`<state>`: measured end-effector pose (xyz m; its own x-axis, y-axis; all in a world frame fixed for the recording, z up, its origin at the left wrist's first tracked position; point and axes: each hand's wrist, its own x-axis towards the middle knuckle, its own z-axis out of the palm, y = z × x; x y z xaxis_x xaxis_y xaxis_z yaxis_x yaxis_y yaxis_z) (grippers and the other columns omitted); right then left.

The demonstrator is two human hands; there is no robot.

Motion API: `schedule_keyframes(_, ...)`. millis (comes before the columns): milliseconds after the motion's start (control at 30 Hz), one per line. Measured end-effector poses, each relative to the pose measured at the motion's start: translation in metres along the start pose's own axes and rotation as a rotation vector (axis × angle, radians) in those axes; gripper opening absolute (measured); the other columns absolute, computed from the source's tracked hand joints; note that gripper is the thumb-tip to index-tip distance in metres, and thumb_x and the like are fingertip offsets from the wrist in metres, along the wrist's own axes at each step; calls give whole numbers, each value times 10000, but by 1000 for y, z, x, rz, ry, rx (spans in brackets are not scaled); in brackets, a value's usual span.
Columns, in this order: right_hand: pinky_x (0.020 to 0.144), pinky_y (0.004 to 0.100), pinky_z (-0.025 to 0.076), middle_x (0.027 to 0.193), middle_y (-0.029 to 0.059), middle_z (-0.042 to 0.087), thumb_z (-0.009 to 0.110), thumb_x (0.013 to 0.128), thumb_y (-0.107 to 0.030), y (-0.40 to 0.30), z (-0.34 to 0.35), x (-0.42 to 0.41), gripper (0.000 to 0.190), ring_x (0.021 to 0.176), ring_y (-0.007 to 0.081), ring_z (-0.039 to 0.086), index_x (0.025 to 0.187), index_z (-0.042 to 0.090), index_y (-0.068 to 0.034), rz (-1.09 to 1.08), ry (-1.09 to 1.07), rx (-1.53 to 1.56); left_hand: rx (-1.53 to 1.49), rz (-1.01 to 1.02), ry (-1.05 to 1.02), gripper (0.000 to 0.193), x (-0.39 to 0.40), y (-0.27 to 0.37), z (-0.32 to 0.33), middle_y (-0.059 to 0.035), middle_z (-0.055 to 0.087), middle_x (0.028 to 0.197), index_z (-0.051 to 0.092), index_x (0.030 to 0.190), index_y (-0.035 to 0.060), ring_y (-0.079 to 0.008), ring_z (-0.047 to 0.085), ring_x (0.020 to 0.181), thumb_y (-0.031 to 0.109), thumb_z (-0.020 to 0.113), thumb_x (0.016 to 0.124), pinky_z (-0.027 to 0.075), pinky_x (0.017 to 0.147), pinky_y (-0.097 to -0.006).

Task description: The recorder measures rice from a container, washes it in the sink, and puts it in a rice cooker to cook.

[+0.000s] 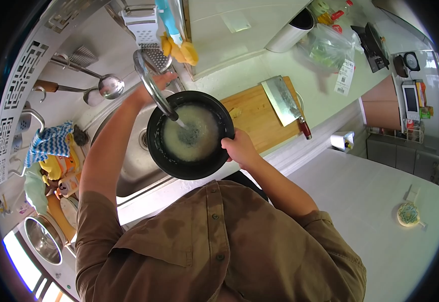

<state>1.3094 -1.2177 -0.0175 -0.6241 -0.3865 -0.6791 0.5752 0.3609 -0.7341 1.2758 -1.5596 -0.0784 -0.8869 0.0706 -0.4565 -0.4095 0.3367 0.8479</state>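
Observation:
A black pot (pixel 158 154) hangs over the near right part of the steel sink (pixel 132 170), with cloudy whitish liquid (pixel 204 147) in it. Water runs into this liquid from the curved chrome faucet (pixel 148 77). My right hand (pixel 240 149) grips the pot at its right side, thumb on top near the rim; a handle inside the fist is hidden. My left hand (pixel 151 90) reaches behind the faucet spout, at the back of the sink. The spout partly covers it, so what its fingers hold cannot be made out.
Right of the sink lies a wooden cutting board (pixel 246 109) bearing a cleaver (pixel 281 100), its handle past the board's edge. Farther back sits a plastic bag (pixel 323 49). Ladles (pixel 111 86) hang at the left, above a striped cloth (pixel 49 141) and bottles (pixel 68 184).

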Motion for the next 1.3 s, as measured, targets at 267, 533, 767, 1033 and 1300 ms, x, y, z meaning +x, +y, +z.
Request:
schedule_keyframes(267,414,306,479,702,99,599,526,749,-68,-4,0,-11,224,504,166,566,920,606,52,33,37,14,-46,-76,-105,607,0,39,24,-122,292,1529,404,1438,132,-256,236,1430,527,235,1008,235,1160,-369)
schedule_keyframes(533,418,292,466,729,100,607,538,755,-83,20,-13,-42,267,516,171,562,982,604,40,81,64,65,-216,26,86,614,-24,-27,21,-142,425,1450,457,1394,61,-256,403,1342,509,294,1007,304,1107,-377)
schedule_keyframes(767,430,289,469,714,90,606,547,742,-85,55,-54,-100,245,550,167,579,958,595,20,42,284,199,-126,-70,271,487,-113,-46,45,-128,646,1164,636,1175,24,-235,597,1101,396,378,996,435,960,-340)
schedule_keyframes(1033,453,290,482,775,103,602,530,740,-56,93,-102,-96,219,579,168,577,933,565,43,-7,501,259,254,139,544,295,-176,53,155,-165,692,1004,688,1017,6,-269,675,922,242,531,939,513,804,-357)
schedule_keyframes(1300,512,310,529,877,116,628,554,785,-117,115,-141,-67,315,655,187,623,1064,549,30,-2,355,324,587,579,156,244,-128,146,264,-178,650,1052,627,1036,2,-346,611,985,147,624,839,499,841,-389)
